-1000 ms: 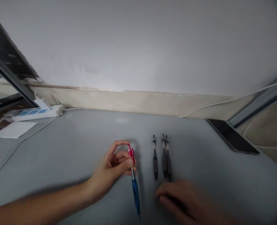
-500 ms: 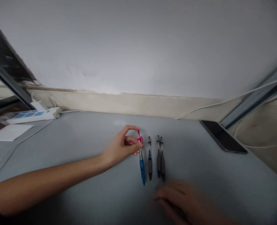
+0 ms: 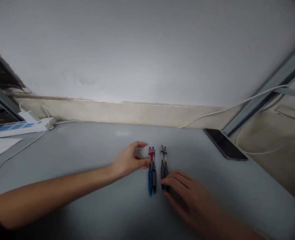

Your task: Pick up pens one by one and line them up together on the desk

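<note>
Blue below and red on top, the pen [image 3: 150, 180] lies on the desk [image 3: 95, 143] just left of a grey pen [image 3: 154, 175], the 2 side by side and seemingly touching. Right of them, past a narrow gap, 2 more grey pens [image 3: 162, 169] lie close together, their lower ends under the fingers of my right hand [image 3: 187, 191].

If my left hand [image 3: 127, 161] drags its thumb against the blue-and-red barrel, I could roll it into its neighbour and skew that pair; the barrels look round enough for it. A sideways push from my right fingers could splay the 2 pens there, or slide them across the gap into the others. The phone [image 3: 224, 145] is well apart, so I judge it safe.

My left forearm [image 3: 70, 188] slants up from the lower left, index finger and thumb spread in a C. The thumb tip reaches the barrel below the red top; I cannot tell whether it pinches there or only rests. My right hand reaches in from the lower right, back upward, fingers bent. It is dim and blurred, so I cannot tell whether it pinches anything.
</note>
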Demonstrator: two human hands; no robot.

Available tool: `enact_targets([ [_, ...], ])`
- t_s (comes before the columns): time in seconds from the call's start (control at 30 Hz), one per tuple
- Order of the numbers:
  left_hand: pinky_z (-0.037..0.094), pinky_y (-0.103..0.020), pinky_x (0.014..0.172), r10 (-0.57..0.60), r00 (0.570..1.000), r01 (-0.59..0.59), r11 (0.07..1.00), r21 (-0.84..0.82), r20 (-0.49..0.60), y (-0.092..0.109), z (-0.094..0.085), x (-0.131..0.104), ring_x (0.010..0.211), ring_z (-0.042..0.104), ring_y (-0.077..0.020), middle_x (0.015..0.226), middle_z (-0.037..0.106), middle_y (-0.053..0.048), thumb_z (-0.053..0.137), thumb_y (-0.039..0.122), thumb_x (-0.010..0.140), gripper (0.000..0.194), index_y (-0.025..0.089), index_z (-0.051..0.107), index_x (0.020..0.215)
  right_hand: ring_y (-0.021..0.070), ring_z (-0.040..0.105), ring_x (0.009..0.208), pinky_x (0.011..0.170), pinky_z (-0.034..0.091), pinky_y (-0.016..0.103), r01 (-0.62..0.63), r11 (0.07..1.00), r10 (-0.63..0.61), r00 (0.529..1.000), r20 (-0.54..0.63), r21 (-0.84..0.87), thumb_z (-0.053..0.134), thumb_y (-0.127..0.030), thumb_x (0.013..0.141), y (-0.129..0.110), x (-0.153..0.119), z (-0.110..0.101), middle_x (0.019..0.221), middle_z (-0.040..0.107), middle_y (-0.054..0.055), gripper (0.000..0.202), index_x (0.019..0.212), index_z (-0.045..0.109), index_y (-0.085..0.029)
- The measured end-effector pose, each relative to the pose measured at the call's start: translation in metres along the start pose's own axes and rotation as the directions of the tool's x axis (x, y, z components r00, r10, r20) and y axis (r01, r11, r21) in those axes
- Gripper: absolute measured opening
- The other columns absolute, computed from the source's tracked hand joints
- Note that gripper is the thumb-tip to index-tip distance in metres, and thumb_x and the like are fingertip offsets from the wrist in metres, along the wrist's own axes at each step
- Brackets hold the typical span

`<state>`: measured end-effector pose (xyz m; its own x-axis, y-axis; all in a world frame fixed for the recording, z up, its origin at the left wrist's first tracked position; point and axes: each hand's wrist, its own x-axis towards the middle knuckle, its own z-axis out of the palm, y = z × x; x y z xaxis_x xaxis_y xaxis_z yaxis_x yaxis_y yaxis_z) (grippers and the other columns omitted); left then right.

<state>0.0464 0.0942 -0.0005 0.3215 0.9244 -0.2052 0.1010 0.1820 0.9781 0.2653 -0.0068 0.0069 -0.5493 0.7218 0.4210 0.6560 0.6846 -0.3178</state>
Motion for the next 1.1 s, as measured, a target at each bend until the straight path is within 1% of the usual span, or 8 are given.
enact_targets([
  [0.1, 0.054, -0.029, 0.069, 0.043, 0.998, -0.044, 0.999, 0.022, 0.044, -0.005, -0.005, -0.019, 0.076, 0.073, -0.0182, 0.087, 0.074, -0.001, 0.085, 0.013, 0.072, 0.055, 0.021, 0.060, 0.121, 0.0291, 0.074, 0.100, 0.087, 0.064, 0.043, 0.049, 0.995, -0.049, 0.999, 0.013, -0.087, 0.059, -0.006, 0.091, 0.006, 0.001, 0.008, 0.107, 0.080, 0.011, 0.024, 0.109, 0.073, -0.014],
  [0.23, 0.054, -0.031, 0.078, -0.028, 0.984, 0.035, 0.999, -0.036, 0.176, -0.018, -0.011, -0.053, 0.084, 0.073, -0.0197, 0.086, 0.076, -0.002, 0.081, 0.017, 0.079, 0.057, 0.025, 0.054, 0.129, 0.0370, 0.072, 0.112, 0.090, 0.063, 0.054, 0.138, 0.958, -0.137, 0.990, 0.022, -0.253, 0.054, -0.009, 0.099, 0.012, -0.004, 0.017, 0.124, 0.080, 0.016, 0.031, 0.125, 0.072, -0.010],
  [0.33, 0.052, -0.027, 0.072, -0.024, 0.977, 0.030, 0.999, -0.026, 0.212, -0.028, -0.012, -0.078, 0.083, 0.070, -0.0176, 0.094, 0.075, -0.004, 0.076, 0.020, 0.084, 0.049, 0.027, 0.056, 0.128, 0.0350, 0.073, 0.108, 0.086, 0.063, 0.050, 0.207, 0.915, -0.213, 0.977, 0.021, -0.345, 0.047, -0.007, 0.104, 0.012, -0.008, 0.020, 0.119, 0.082, 0.017, 0.033, 0.125, 0.072, -0.007],
  [0.43, 0.053, -0.026, 0.075, 0.080, 0.978, -0.086, 0.996, 0.025, 0.195, -0.035, -0.010, -0.092, 0.086, 0.069, -0.0174, 0.095, 0.073, -0.003, 0.073, 0.019, 0.086, 0.043, 0.027, 0.060, 0.126, 0.0333, 0.075, 0.100, 0.085, 0.061, 0.047, 0.225, 0.888, -0.243, 0.970, 0.005, -0.402, 0.042, -0.006, 0.106, 0.011, -0.008, 0.022, 0.104, 0.084, 0.016, 0.035, 0.117, 0.075, -0.006],
  [0.57, 0.054, -0.025, 0.079, 0.236, 0.954, -0.257, 0.961, 0.102, 0.183, -0.039, -0.006, -0.095, 0.086, 0.069, -0.0163, 0.092, 0.071, -0.002, 0.067, 0.014, 0.089, 0.032, 0.026, 0.065, 0.119, 0.0301, 0.073, 0.099, 0.086, 0.059, 0.044, 0.235, 0.875, -0.262, 0.965, -0.007, -0.424, 0.037, -0.006, 0.108, 0.011, -0.006, 0.023, 0.106, 0.084, 0.013, 0.039, 0.112, 0.076, -0.010],
  [0.7, 0.054, -0.023, 0.078, 0.344, 0.916, -0.378, 0.912, 0.159, 0.208, -0.041, -0.006, -0.095, 0.084, 0.069, -0.0158, 0.093, 0.072, -0.003, 0.064, 0.009, 0.090, 0.028, 0.025, 0.068, 0.112, 0.0286, 0.070, 0.104, 0.087, 0.057, 0.042, 0.263, 0.866, -0.290, 0.957, 0.000, -0.425, 0.043, -0.006, 0.107, 0.014, -0.004, 0.023, 0.111, 0.083, 0.012, 0.033, 0.108, 0.076, -0.013],
  [0.8, 0.055, -0.023, 0.077, 0.368, 0.904, -0.407, 0.897, 0.173, 0.217, -0.043, -0.007, -0.096, 0.083, 0.069, -0.0161, 0.094, 0.073, -0.003, 0.063, 0.008, 0.090, 0.025, 0.024, 0.069, 0.108, 0.0281, 0.068, 0.104, 0.087, 0.057, 0.042, 0.277, 0.866, -0.301, 0.954, 0.007, -0.417, 0.045, -0.008, 0.108, 0.013, -0.003, 0.022, 0.112, 0.082, 0.012, 0.033, 0.103, 0.076, -0.014],
  [1.1, 0.055, -0.023, 0.079, 0.364, 0.903, -0.400, 0.906, 0.139, 0.228, -0.048, -0.012, -0.095, 0.086, 0.069, -0.0164, 0.095, 0.073, -0.003, 0.059, 0.008, 0.092, 0.026, 0.025, 0.069, 0.109, 0.0243, 0.067, 0.085, 0.088, 0.051, 0.042, 0.344, 0.848, -0.363, 0.931, 0.031, -0.404, 0.026, -0.012, 0.114, 0.010, 0.006, 0.013, 0.089, 0.081, 0.007, 0.056, 0.092, 0.078, -0.015],
])
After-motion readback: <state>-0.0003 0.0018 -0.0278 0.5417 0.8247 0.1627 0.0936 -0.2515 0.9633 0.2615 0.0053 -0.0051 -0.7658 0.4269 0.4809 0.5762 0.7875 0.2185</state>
